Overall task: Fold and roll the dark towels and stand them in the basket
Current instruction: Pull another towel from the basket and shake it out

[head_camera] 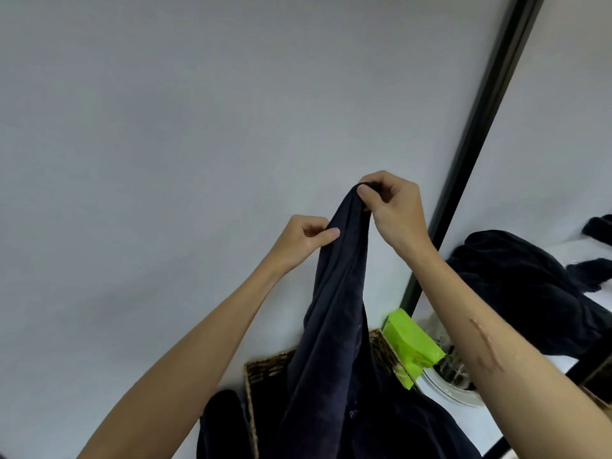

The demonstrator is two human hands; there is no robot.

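Holding one dark towel [334, 309] up in front of a pale wall [165, 111], bunched and hanging in long soft folds. Right hand [394, 207] pinches the top end of the cloth, thumb and fingers curled round it. Left hand [306, 240] pinches an edge a little lower on the same towel. Both grips closed on fabric; neither hand free.

Step in hand, as judged: finding corners and an edge, prior to folding. No fold or roll formed yet on this piece. Next move calls for sliding the hands apart along the hem until the towel hangs flat, then doubling it lengthwise.

Towel's lower part drapes down over the basket [265, 366], a brown woven wicker box with a coarse plaited rim. Cloth looks thick, matte, napped, limp; likely to sag unless rolled tight.

More dark towels [516, 293] lie heaped at right, beyond a black frame [480, 127]. Bright green packet [410, 346], glossy and angular, sits just beside the basket.
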